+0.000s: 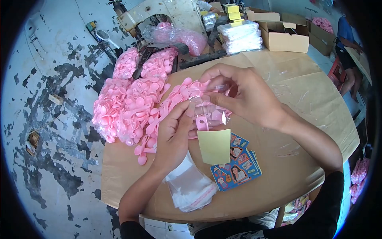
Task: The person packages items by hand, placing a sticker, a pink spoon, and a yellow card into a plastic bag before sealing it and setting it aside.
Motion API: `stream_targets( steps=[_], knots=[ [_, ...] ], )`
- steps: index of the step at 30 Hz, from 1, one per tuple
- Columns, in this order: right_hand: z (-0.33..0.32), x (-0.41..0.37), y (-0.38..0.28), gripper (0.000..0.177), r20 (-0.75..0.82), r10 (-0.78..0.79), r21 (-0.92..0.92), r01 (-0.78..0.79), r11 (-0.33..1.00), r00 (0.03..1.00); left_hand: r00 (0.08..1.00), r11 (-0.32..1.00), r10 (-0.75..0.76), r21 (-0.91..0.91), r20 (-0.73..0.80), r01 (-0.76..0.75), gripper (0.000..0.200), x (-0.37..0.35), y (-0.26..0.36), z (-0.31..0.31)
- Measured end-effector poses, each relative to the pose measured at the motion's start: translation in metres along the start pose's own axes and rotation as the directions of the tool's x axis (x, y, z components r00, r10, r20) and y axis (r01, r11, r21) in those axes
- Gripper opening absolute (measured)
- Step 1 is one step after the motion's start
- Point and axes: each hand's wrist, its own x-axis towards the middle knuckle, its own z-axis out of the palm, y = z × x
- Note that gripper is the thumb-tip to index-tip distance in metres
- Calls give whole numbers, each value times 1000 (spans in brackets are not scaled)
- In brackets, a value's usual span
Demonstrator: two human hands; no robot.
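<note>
Between my hands hangs a small clear plastic bag (205,108), with a pink spoon handle (202,123) and a pale yellow card (214,146) showing at its lower part. My left hand (173,133) pinches the bag's upper left edge between thumb and fingers. At the upper right, my right hand (246,93) has its thumb and fingers closed on the clear film. Below the card lies a stack of blue printed cards (240,175). Beside that stack is a pile of flat clear bags (191,189). Loose pink spoons (175,97) lie behind my hands.
Bulging bags of pink spoons (115,103) crowd the left of the brown-papered table (314,131). Behind stand a large machine (159,14), stacked clear packets (240,36) and an open cardboard box (288,40). A person (347,47) sits at far right.
</note>
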Motion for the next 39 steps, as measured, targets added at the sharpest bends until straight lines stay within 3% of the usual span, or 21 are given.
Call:
stream_targets(
  steps=[4,9,13,22,25,28,29,30,32,33,35,37,38,39],
  knots=[
    [0,1,-6,25,-82,-409,-385,350,854,909,999,995,36,91,-26,-34,36,-3,9,5],
    [-1,0,-12,17,-33,-399,-509,328,796,916,996,989,64,140,-57,-56,41,-8,22,20],
    [-3,-2,-14,15,20,-429,-616,349,706,903,994,955,103,285,-44,-86,39,-10,22,18],
    [1,-6,-18,18,123,-426,-629,402,665,896,988,743,138,652,74,-153,38,-20,30,7],
    [4,-5,-17,14,61,-345,-602,311,736,936,966,693,238,679,100,-241,36,-21,22,6],
    [1,1,-20,13,-85,-195,-276,165,947,977,975,824,219,530,29,-201,33,-20,23,2],
    [-9,6,-24,9,-112,-111,-266,78,961,987,983,883,181,434,41,-180,34,-21,27,2],
    [-21,9,-31,7,-146,-53,-143,32,989,988,988,930,142,335,52,-151,35,-23,31,1],
    [-50,11,-39,11,-126,-6,128,23,992,992,998,998,61,-33,-11,-61,37,-29,30,3],
    [-64,4,-36,10,-95,23,154,-8,988,995,994,999,41,-24,101,-39,40,-30,33,-7],
    [-92,-19,-28,8,-39,79,205,-69,976,996,996,1000,19,-12,85,-18,40,-33,29,-13],
    [-100,-55,12,9,63,313,261,-318,911,948,997,1000,-6,-5,82,6,40,-36,27,-14],
    [-107,-81,37,10,216,341,-220,-295,930,915,996,1000,-19,0,87,19,40,-35,28,-14],
    [-114,-99,51,12,331,425,-639,-132,758,842,995,1000,-30,7,92,29,40,-34,29,-15]
  ],
)
